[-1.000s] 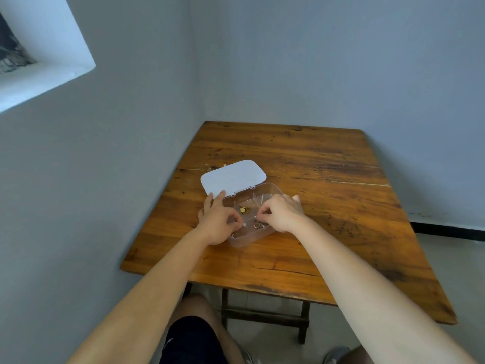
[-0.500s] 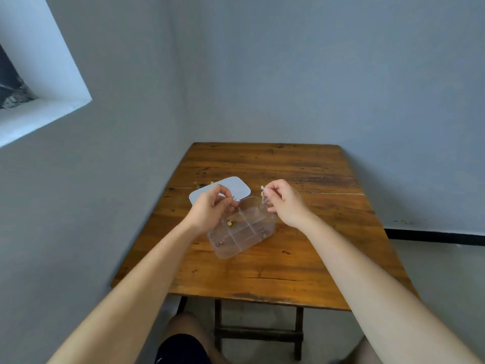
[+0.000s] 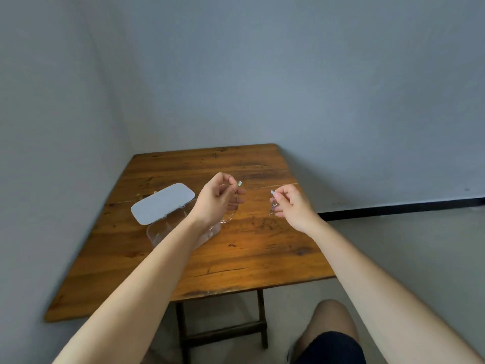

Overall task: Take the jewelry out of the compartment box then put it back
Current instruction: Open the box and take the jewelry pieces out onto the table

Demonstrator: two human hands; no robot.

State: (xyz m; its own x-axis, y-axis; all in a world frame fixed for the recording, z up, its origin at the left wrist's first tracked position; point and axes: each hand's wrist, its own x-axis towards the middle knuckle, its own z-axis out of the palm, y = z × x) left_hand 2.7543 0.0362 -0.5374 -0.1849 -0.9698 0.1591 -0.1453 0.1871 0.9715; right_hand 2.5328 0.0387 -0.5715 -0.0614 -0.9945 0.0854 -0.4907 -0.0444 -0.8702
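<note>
A clear plastic compartment box (image 3: 168, 231) lies on the wooden table (image 3: 252, 253), its white lid (image 3: 162, 203) folded back to the far left. My left arm crosses over most of the box and hides what is inside. My left hand (image 3: 217, 198) hovers above the box's right end and pinches a small dangling earring (image 3: 238, 190) with a pale stone. My right hand (image 3: 291, 203) hangs over bare table to the right and pinches a matching silver earring (image 3: 273, 203). Both pieces are held in the air, clear of the box.
The table stands in a corner with grey walls behind and to the left. A tiny gold piece (image 3: 155, 192) lies on the wood just beyond the lid. My knee (image 3: 330, 327) shows below the table's front edge, near a table leg (image 3: 262, 319).
Both hands rose out of the box, each lifting an earring, and moved right; my right hand is now past the box's edge. The camera view shifted right.
</note>
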